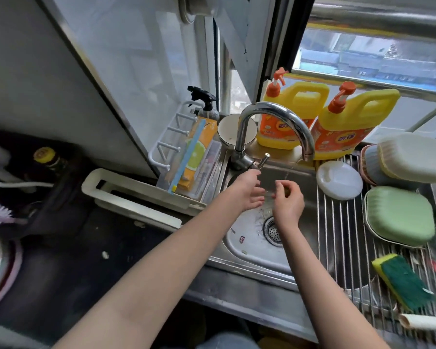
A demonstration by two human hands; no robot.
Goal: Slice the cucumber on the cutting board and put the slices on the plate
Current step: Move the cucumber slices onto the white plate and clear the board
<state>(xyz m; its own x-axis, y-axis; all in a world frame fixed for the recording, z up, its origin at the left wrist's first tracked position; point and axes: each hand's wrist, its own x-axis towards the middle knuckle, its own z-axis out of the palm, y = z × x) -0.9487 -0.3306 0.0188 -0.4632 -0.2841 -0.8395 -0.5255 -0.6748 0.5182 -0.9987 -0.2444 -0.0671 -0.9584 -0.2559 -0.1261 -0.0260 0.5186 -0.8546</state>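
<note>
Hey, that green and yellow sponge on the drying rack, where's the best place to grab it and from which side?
Pinch the sponge across its two long edges, coming from above with the right hand. It lies flat, green side up, on the rack with nothing crowding it.

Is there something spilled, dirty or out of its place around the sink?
Small things only: food scraps lie in the sink near the drain, and pale crumbs sit on the dark counter. No cucumber, cutting board or plate for slices is visible.
</note>
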